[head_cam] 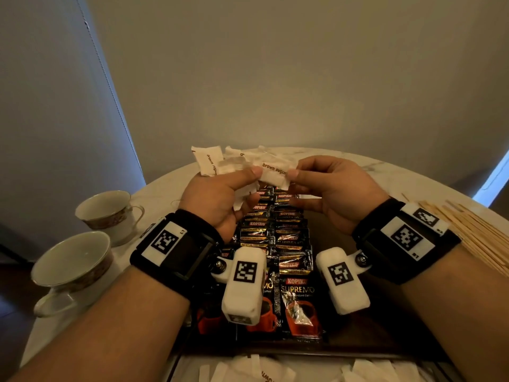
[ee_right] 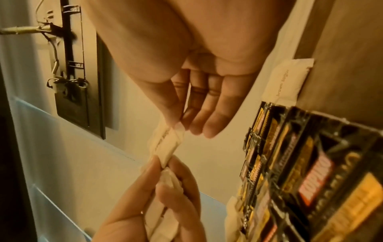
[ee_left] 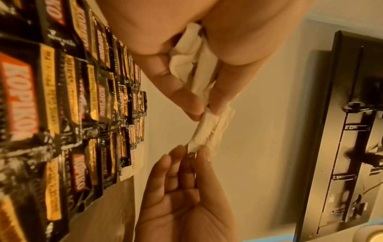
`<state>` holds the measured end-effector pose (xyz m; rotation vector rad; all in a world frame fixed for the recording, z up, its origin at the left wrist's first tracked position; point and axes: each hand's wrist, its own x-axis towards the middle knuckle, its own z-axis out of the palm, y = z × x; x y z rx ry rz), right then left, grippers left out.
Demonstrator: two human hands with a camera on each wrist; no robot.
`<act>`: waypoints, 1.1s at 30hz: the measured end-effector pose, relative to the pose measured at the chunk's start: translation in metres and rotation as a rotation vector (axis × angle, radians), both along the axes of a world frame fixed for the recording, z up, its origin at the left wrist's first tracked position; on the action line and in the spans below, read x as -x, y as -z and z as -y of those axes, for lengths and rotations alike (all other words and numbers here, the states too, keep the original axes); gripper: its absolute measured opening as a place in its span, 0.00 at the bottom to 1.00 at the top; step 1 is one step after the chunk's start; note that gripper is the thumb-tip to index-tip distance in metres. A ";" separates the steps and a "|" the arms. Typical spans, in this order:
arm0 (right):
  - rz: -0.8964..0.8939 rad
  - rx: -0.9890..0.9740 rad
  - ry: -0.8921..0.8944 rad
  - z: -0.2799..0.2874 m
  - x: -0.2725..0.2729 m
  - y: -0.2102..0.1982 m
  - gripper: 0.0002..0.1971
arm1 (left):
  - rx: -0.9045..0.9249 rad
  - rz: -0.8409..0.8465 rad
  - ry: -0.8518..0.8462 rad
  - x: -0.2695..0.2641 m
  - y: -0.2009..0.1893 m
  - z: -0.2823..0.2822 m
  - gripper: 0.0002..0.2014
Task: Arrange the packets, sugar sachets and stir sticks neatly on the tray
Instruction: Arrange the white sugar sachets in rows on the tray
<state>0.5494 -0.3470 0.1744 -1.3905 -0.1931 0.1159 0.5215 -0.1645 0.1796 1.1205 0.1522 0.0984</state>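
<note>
Holding one brown sugar sachet [head_cam: 274, 172] stretched between both hands, lifted clear above the far end of the tray [head_cam: 391, 334]. Left hand [head_cam: 217, 199] has its grip clamped on the sachet's left end, thumb over forefinger, and also bunches a fan of more sugar sachets [head_cam: 220, 161] in the same fingers; some poke out past the knuckles, one hangs under the palm. Right hand [head_cam: 330, 188] pinches the sachet's right end between thumb and fingertip, remaining fingers loose and extended below.

Handling, my read: paper sachet, very light, soft, granules shift inside so the middle sags. The crimped end seams are the stiffest part, so pinch there; squeezing the belly just deforms it. Tear risk is low with a gentle pull, but the left bunch could slip loose while one is drawn out.

Directly below the grips: two columns of black coffee packets [head_cam: 275, 238] overlapped like shingles down the tray centre. One sachet [ee_right: 288, 80] lies flat past the far end of the packet rows. More sachets [head_cam: 275, 370] sit loose at the near edge, under the forearms. Stir sticks [head_cam: 473, 230] are piled right of the right hand on the tabletop [head_cam: 385, 172], not yet on the tray. Two teacups [head_cam: 91, 238] stand left of the left wrist.
</note>
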 end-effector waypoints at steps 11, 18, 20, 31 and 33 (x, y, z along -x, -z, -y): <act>-0.249 0.279 0.352 0.046 -0.046 0.009 0.10 | -0.017 -0.004 -0.008 -0.003 -0.003 -0.009 0.06; -0.426 0.472 0.338 0.050 -0.060 0.024 0.06 | -0.033 0.004 -0.019 -0.004 -0.002 -0.007 0.06; -0.429 0.504 0.327 0.048 -0.060 0.024 0.06 | -0.031 -0.004 -0.025 -0.004 -0.002 -0.008 0.08; -0.446 0.401 0.362 0.049 -0.068 0.027 0.02 | -0.025 -0.023 -0.016 -0.007 -0.003 -0.012 0.11; -0.441 0.405 0.332 0.048 -0.066 0.026 0.04 | -0.036 -0.037 0.014 -0.005 -0.004 -0.011 0.09</act>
